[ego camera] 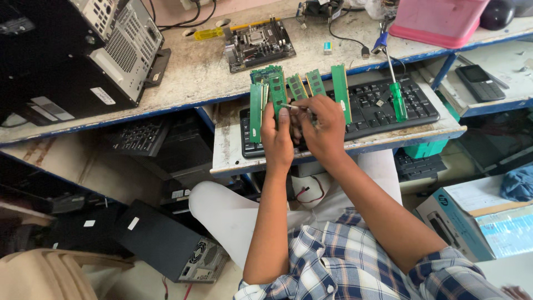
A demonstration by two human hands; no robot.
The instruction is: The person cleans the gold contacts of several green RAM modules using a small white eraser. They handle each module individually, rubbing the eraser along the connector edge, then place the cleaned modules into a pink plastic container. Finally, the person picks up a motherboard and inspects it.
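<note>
My left hand (276, 139) holds a green memory module (277, 91) upright over a black keyboard (388, 105). My right hand (325, 129) grips a thin metal tool (294, 106) whose tip touches that module. Several more green memory modules lie side by side on the keyboard: one long one (255, 111) at the left, two short ones (305, 86) in the middle, another long one (341, 91) at the right. A green-handled screwdriver (397, 100) rests on the keyboard's right part.
A bare motherboard (259, 44) lies on the worn bench top (189, 72), with an open computer case (78, 55) at its left. A pink box (436, 22), a black phone (480, 82), a printer carton (472, 219) and a case on the floor (166, 244) surround me.
</note>
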